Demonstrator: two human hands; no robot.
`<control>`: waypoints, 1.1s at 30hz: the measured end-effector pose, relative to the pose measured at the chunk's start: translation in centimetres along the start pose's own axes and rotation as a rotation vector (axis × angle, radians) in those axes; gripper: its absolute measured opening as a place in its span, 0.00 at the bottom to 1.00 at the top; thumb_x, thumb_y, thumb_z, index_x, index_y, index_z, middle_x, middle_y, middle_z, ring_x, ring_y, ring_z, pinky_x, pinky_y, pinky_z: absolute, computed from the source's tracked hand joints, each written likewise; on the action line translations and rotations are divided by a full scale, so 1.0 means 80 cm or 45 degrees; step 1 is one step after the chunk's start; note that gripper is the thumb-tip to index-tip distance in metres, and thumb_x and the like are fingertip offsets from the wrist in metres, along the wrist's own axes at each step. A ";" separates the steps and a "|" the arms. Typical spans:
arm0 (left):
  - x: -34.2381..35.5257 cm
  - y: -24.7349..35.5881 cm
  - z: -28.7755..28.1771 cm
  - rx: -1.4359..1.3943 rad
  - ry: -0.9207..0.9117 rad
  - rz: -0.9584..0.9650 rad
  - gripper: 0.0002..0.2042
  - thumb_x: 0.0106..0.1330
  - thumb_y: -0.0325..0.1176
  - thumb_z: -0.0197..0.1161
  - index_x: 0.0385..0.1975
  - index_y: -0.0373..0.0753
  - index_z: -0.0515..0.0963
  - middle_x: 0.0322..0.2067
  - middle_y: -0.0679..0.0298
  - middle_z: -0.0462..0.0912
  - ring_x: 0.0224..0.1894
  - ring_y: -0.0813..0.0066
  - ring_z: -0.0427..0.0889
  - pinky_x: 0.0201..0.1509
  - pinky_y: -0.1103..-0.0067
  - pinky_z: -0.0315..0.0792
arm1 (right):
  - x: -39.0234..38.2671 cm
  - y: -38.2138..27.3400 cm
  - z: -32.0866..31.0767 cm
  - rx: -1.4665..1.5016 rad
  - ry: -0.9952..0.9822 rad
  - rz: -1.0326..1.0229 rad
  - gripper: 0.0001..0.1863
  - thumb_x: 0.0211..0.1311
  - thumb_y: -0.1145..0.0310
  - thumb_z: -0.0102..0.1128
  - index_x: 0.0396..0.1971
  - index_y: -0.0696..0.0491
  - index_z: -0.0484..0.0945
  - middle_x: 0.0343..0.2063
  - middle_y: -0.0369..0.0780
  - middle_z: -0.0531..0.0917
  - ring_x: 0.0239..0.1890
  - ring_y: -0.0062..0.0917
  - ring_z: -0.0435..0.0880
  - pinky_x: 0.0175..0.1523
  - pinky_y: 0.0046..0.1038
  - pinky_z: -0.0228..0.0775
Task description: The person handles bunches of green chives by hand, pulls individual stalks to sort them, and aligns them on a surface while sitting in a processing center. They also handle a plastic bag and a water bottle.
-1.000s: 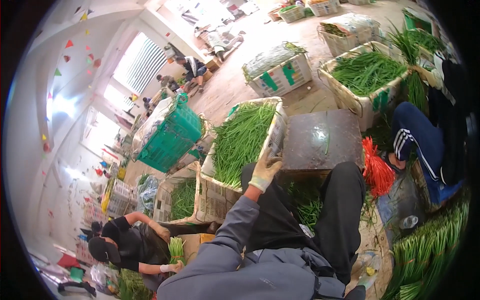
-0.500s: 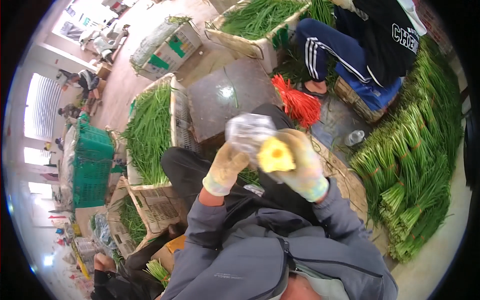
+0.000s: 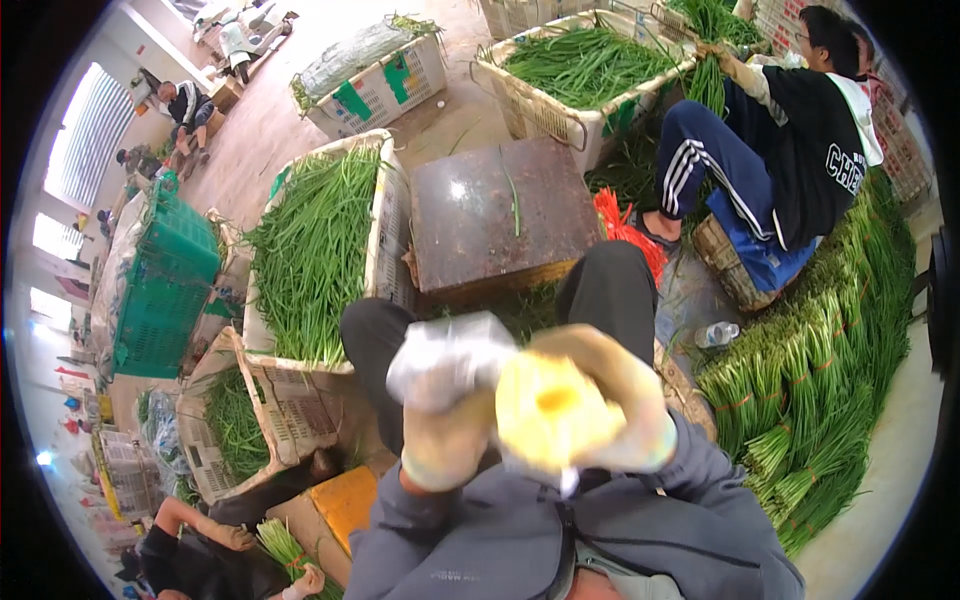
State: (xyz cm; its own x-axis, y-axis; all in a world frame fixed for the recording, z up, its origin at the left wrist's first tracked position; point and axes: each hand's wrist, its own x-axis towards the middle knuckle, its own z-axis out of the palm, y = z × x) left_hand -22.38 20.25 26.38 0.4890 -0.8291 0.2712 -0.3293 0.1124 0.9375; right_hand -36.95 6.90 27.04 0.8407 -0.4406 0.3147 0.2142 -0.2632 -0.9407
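Note:
My gloved left hand (image 3: 443, 442) is closed around a crumpled clear plastic bag (image 3: 450, 360) above my lap. Close beside it, my gloved right hand (image 3: 632, 420) grips a soft-looking yellow food piece (image 3: 550, 412), pale at its edge with a darker orange middle. Motion blurs both hands and what they hold, so the fingertips are hard to make out. A small white tip shows under the yellow piece. My bent knees rise just beyond the hands.
Ahead stands a low brown table (image 3: 490, 220) with one green stalk. Crates of green stalks, such as the white crate (image 3: 390, 210), flank it. Bundled stalks (image 3: 800, 390) pile at right beside a clear bottle (image 3: 717, 334). A seated person (image 3: 790, 150) handles greens; another sits lower left.
Both hands have come down and nearer to me, the plastic bag shifting left, away from the yellow piece. My view has tilted up, and the person at right now holds greens in sight.

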 end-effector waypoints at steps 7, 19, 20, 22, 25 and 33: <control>-0.055 -0.054 -0.024 -0.105 -0.359 -0.175 0.09 0.66 0.27 0.60 0.42 0.32 0.80 0.36 0.64 0.82 0.37 0.74 0.81 0.41 0.79 0.76 | 0.045 -0.058 -0.014 0.254 -0.530 -0.793 0.24 0.63 0.59 0.65 0.48 0.64 0.79 0.44 0.53 0.81 0.40 0.45 0.85 0.44 0.36 0.79; -0.057 -0.051 -0.035 -0.130 -0.434 -0.159 0.10 0.64 0.29 0.61 0.42 0.31 0.80 0.37 0.60 0.83 0.37 0.70 0.82 0.42 0.78 0.75 | 0.062 -0.041 0.030 0.517 -0.197 -1.116 0.20 0.73 0.62 0.52 0.40 0.69 0.80 0.42 0.56 0.83 0.31 0.40 0.86 0.33 0.31 0.80; -0.057 -0.050 -0.037 -0.131 -0.428 -0.161 0.11 0.64 0.29 0.61 0.42 0.31 0.80 0.37 0.60 0.83 0.37 0.69 0.82 0.42 0.78 0.75 | 0.065 -0.041 0.032 0.531 -0.165 -1.134 0.21 0.74 0.62 0.51 0.40 0.69 0.80 0.42 0.57 0.83 0.31 0.40 0.86 0.32 0.30 0.80; -0.061 -0.050 -0.039 -0.124 -0.415 -0.162 0.11 0.64 0.29 0.61 0.42 0.31 0.80 0.37 0.59 0.83 0.37 0.68 0.82 0.42 0.78 0.75 | 0.067 -0.042 0.033 0.602 -0.214 -1.062 0.21 0.75 0.63 0.50 0.39 0.70 0.79 0.41 0.58 0.82 0.27 0.40 0.86 0.29 0.30 0.79; -0.064 -0.049 -0.041 -0.128 -0.401 -0.158 0.11 0.63 0.30 0.61 0.42 0.31 0.81 0.37 0.58 0.83 0.37 0.67 0.82 0.43 0.77 0.75 | 0.065 -0.040 0.042 0.702 -0.212 -0.977 0.19 0.73 0.65 0.52 0.41 0.71 0.78 0.40 0.60 0.82 0.25 0.40 0.85 0.25 0.30 0.79; -0.063 -0.044 -0.045 -0.101 -0.397 -0.148 0.12 0.62 0.31 0.62 0.42 0.30 0.81 0.38 0.55 0.83 0.38 0.64 0.82 0.43 0.76 0.74 | 0.068 -0.021 0.014 0.681 -0.416 -0.813 0.17 0.60 0.71 0.66 0.44 0.67 0.77 0.41 0.62 0.80 0.29 0.46 0.85 0.32 0.36 0.79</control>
State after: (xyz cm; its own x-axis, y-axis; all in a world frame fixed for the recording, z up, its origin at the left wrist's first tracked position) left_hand -20.80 26.02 22.49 0.2453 -0.9650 0.0931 -0.2160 0.0392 0.9756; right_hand -32.16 5.92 30.21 0.5641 -0.0591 0.8236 0.8244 0.0971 -0.5577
